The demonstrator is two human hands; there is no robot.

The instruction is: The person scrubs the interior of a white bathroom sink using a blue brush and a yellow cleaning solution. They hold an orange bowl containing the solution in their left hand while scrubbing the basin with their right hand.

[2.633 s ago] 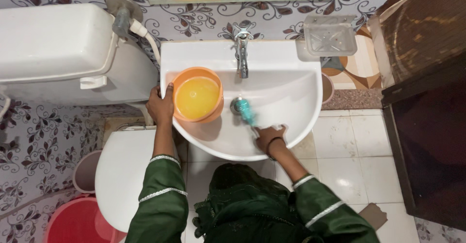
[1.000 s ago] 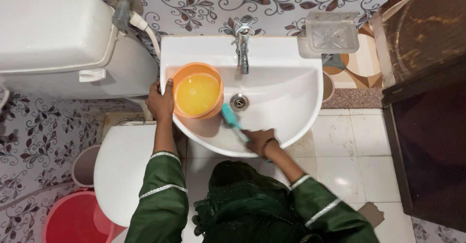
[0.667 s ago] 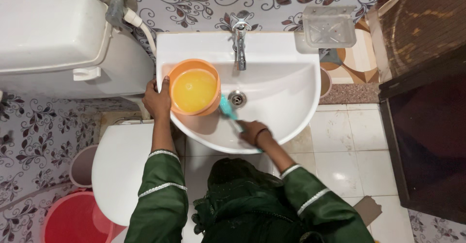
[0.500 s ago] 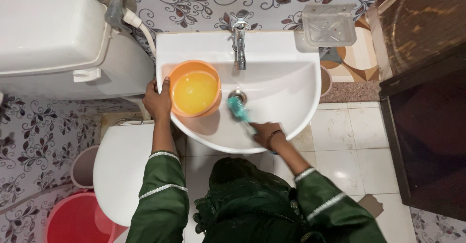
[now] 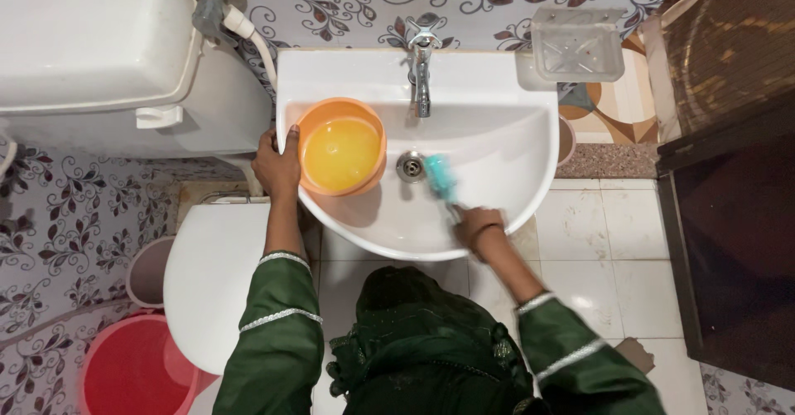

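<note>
I look down on a white wash basin with a metal tap at the back and a drain in the middle. My right hand grips a teal scrub brush whose bristle head rests on the basin just right of the drain. An orange mug of yellowish liquid sits in the left part of the basin. My left hand holds its left rim, by the basin edge.
A white toilet tank with a hose is at the left, its closed lid below. A red bucket stands at the bottom left. A clear soap dish hangs right of the tap, and a dark door lies at the right.
The brush has swept back and forth across the basin, from right of the drain to the left by the mug, and now back to the right. My left hand stayed on the mug.
</note>
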